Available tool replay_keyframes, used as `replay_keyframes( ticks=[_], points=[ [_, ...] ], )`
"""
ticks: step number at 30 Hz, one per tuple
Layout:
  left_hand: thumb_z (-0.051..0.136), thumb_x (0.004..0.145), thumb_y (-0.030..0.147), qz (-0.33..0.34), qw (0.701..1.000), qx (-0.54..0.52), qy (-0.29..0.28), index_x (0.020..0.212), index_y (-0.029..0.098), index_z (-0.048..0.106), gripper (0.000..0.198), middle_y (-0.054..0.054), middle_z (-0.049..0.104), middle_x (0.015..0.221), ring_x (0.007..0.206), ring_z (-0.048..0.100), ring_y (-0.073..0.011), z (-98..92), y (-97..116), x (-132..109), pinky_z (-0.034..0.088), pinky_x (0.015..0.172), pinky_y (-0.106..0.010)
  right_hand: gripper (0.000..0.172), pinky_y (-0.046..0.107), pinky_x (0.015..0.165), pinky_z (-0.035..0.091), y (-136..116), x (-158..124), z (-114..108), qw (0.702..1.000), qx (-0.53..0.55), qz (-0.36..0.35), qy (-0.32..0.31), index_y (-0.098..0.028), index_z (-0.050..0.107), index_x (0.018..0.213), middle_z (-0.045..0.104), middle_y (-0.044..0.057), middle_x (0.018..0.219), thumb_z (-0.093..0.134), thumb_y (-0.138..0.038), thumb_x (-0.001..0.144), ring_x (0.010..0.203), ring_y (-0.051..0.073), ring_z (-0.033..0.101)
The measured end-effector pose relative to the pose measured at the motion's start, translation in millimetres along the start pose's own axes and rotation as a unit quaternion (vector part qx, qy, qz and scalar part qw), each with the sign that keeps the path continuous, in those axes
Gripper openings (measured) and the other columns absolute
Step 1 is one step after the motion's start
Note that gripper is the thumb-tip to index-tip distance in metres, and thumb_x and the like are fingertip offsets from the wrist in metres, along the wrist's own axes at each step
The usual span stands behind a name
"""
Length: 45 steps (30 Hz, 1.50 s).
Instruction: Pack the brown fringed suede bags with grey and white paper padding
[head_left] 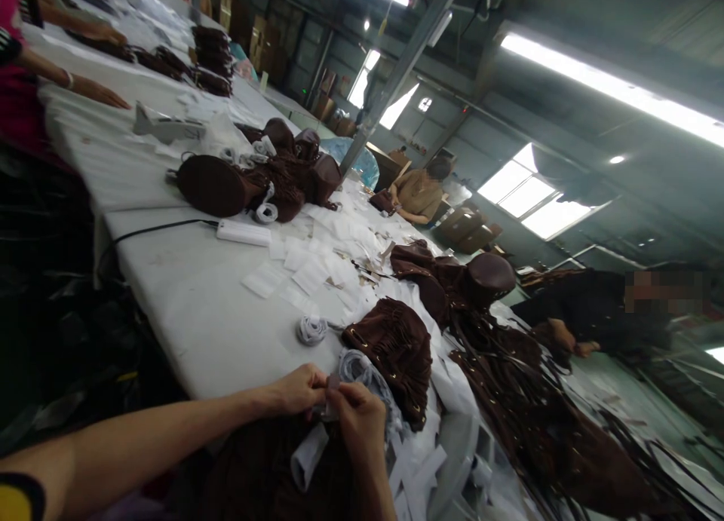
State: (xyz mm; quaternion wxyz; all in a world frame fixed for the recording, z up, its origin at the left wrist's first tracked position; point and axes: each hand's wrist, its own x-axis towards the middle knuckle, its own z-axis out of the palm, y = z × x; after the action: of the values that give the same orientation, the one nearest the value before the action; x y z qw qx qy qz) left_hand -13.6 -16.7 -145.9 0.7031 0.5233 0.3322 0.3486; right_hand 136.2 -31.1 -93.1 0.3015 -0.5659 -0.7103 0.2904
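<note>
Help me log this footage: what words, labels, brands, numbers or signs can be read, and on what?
No text can be read.
Grey piece with dark marks: too blurred.
Small brown piece at the right hand: no legible lettering.
White slips: too blurred to tell.

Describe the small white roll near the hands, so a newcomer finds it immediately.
On the long white table, look just beyond the person's left hand. The small white roll lies there, left of a brown fringed bag. Unlike the larger, looser coil beside that bag, it is wound compactly.
</note>
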Motion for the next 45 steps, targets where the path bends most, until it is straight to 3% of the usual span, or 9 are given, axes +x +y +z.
replay_keyframes(
  ticks=[7, 11, 13, 16, 19, 26, 31, 37, 45],
  points=[
    [0.053, 0.071, 0.024, 0.025, 0.998, 0.054, -0.019, 0.077, 0.013, 0.064, 0.017, 0.005, 0.051, 0.058, 0.047, 0.044, -0.0079, -4.4, 9.8, -13.2, 0.035, 0.044, -0.018, 0.014, 0.023, 0.051, 0.038, -6.9, 10.3, -1.7, 0.995, 0.008, 0.102, -0.02, -0.016, 0.069, 0.07, 0.059, -0.002, 0.055, 0.068, -0.029, 0.065, 0.054, 0.013, 0.052],
    [0.053, 0.069, 0.018, 0.042, 0.994, 0.103, -0.016, 0.074, 0.012, 0.065, 0.015, 0.006, 0.047, 0.053, 0.048, 0.043, -0.0088, -2.6, 7.0, -12.2, 0.031, 0.045, -0.018, 0.029, 0.021, 0.045, 0.035, -1.5, 13.5, -9.9, 0.986, 0.059, 0.136, -0.076, -0.015, 0.065, 0.09, 0.05, -0.006, 0.052, 0.065, -0.032, 0.067, 0.048, 0.011, 0.045],
    [0.053, 0.067, 0.014, 0.057, 0.991, 0.122, -0.018, 0.072, 0.013, 0.066, 0.014, 0.006, 0.048, 0.055, 0.053, 0.044, -0.0092, -1.6, 5.4, -9.7, 0.032, 0.049, -0.018, 0.028, 0.021, 0.047, 0.037, -1.2, 15.6, -16.5, 0.984, 0.041, 0.108, -0.136, -0.015, 0.065, 0.093, 0.053, -0.004, 0.057, 0.06, -0.032, 0.071, 0.051, 0.011, 0.048],
    [0.052, 0.065, 0.011, 0.067, 0.988, 0.137, -0.038, 0.074, 0.013, 0.068, 0.019, 0.006, 0.053, 0.058, 0.058, 0.046, -0.0102, -1.9, 3.6, -6.1, 0.034, 0.054, -0.018, 0.018, 0.019, 0.049, 0.038, -7.2, 20.5, -26.4, 0.97, -0.035, 0.054, -0.233, -0.015, 0.066, 0.077, 0.059, -0.001, 0.061, 0.051, -0.025, 0.074, 0.054, 0.011, 0.053],
    [0.053, 0.063, 0.011, 0.067, 0.986, 0.143, -0.062, 0.081, 0.015, 0.071, 0.026, 0.006, 0.059, 0.064, 0.061, 0.05, -0.0115, -4.4, 2.8, -4.5, 0.037, 0.057, -0.018, 0.018, 0.018, 0.043, 0.034, -15.2, 27.0, -32.1, 0.955, -0.084, 0.042, -0.28, -0.016, 0.062, 0.063, 0.058, -0.003, 0.052, 0.047, -0.019, 0.072, 0.047, 0.01, 0.051],
    [0.054, 0.06, 0.013, 0.053, 0.987, 0.144, -0.05, 0.069, 0.016, 0.068, 0.017, 0.007, 0.051, 0.054, 0.054, 0.045, -0.0109, -7.6, 2.4, -4.3, 0.031, 0.05, -0.019, 0.019, 0.02, 0.039, 0.02, -27.8, 42.5, -27.3, 0.945, -0.211, -0.033, -0.247, -0.019, 0.052, 0.046, 0.044, -0.006, 0.04, 0.051, -0.012, 0.064, 0.041, 0.008, 0.043],
    [0.054, 0.06, 0.014, 0.04, 0.992, 0.109, -0.043, 0.059, 0.015, 0.06, 0.007, 0.007, 0.042, 0.05, 0.05, 0.037, -0.009, -8.4, -2.2, -0.6, 0.026, 0.047, -0.02, 0.022, 0.026, 0.044, 0.018, -33.5, 43.6, -13.1, 0.917, -0.32, -0.106, -0.212, -0.02, 0.049, 0.042, 0.04, -0.004, 0.04, 0.056, -0.006, 0.058, 0.042, 0.011, 0.042],
    [0.052, 0.065, 0.02, 0.022, 0.999, 0.033, -0.024, 0.053, 0.014, 0.054, 0.014, 0.006, 0.039, 0.048, 0.048, 0.031, -0.0072, -13.8, -4.8, 4.4, 0.023, 0.045, -0.021, 0.024, 0.027, 0.051, 0.03, -27.3, 29.7, -4.1, 0.878, -0.394, -0.184, -0.2, -0.018, 0.062, 0.066, 0.061, 0.004, 0.061, 0.05, 0.003, 0.069, 0.053, 0.015, 0.054],
    [0.061, 0.064, 0.033, -0.032, 0.998, -0.061, 0.007, 0.062, 0.012, 0.064, 0.02, 0.005, 0.048, 0.048, 0.043, 0.037, -0.0067, -17.8, -2.7, 4.3, 0.026, 0.042, -0.02, 0.027, 0.025, 0.065, 0.042, -21.5, 22.0, -20.0, 0.833, -0.402, -0.288, -0.249, -0.018, 0.061, 0.089, 0.061, 0.002, 0.078, 0.048, 0.003, 0.077, 0.07, 0.016, 0.055]
  ],
)
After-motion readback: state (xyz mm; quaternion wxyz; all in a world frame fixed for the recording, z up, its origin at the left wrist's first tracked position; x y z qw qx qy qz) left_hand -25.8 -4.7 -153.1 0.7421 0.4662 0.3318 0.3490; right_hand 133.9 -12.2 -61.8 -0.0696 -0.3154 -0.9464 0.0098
